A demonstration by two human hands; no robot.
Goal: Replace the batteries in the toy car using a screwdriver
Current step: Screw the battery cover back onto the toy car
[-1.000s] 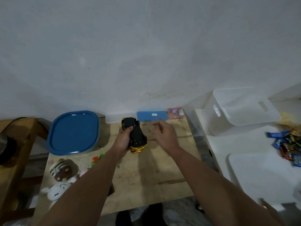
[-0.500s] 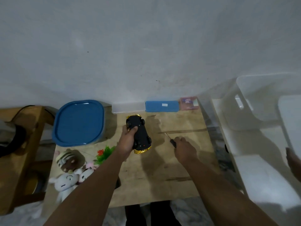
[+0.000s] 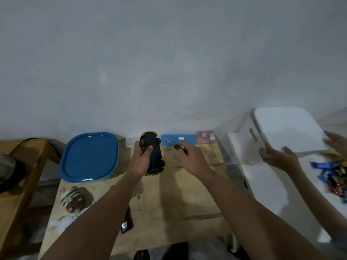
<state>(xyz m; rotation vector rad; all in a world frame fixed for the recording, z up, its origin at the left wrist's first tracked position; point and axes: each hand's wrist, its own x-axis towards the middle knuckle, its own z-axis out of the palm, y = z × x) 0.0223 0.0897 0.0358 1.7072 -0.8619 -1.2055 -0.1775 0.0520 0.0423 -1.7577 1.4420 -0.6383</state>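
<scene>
My left hand point(image 3: 141, 160) grips a black and gold toy car point(image 3: 154, 154), held belly-up above the wooden table point(image 3: 178, 203), with its wheels showing. My right hand point(image 3: 193, 158) holds a small screwdriver point(image 3: 173, 145) by its dark handle; the thin metal shaft points up and left, its tip a short way right of the car. The tip is apart from the car.
A blue lid point(image 3: 90, 156) lies at the table's left, plush toys point(image 3: 73, 197) at the front left, and a blue box point(image 3: 179, 139) by the wall. Another person's hands point(image 3: 277, 156) hold a white bin point(image 3: 277, 132) on the white surface at right, near candy wrappers point(image 3: 332, 171).
My right hand lifted the screwdriver off the table and brought it up toward the car. My left hand turned the car more upright. Another person's hands came into view at the white bin.
</scene>
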